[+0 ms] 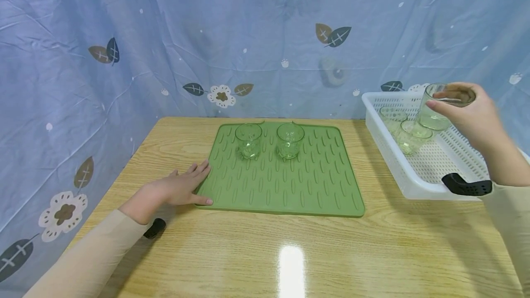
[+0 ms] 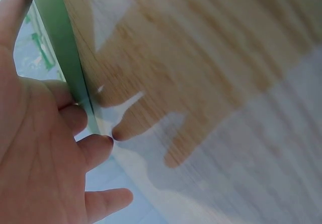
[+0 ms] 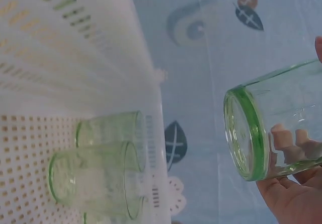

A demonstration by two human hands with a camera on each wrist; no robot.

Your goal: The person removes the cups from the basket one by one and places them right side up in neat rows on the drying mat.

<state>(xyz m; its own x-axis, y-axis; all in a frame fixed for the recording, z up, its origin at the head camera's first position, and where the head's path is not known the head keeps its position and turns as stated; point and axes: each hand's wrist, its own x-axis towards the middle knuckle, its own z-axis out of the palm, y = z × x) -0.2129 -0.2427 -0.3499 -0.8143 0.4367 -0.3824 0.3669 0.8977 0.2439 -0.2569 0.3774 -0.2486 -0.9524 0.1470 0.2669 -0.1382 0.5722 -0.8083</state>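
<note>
My right hand [image 1: 482, 116] grips a pale green glass tumbler [image 1: 432, 116] near its rim, fingers and thumb around it, above the white basket [image 1: 418, 183]. In the right wrist view the tumbler's thick base [image 3: 254, 133] shows beyond the basket wall. Other green tumblers [image 1: 414, 136] stand inside the basket on its far left side. My left hand [image 1: 180, 188] rests with spread, straight fingers at the left edge of a green ridged mat [image 1: 285, 192]. Two more tumblers, a left one [image 1: 249, 141] and a right one [image 1: 290, 140], stand upright toward the mat's back.
Everything stands on a wood-grain table [image 1: 232, 252]. Behind it hangs a blue patterned curtain [image 1: 265, 36], which also covers the left side. The basket has raised perforated walls and stands at the table's right, a short gap from the mat.
</note>
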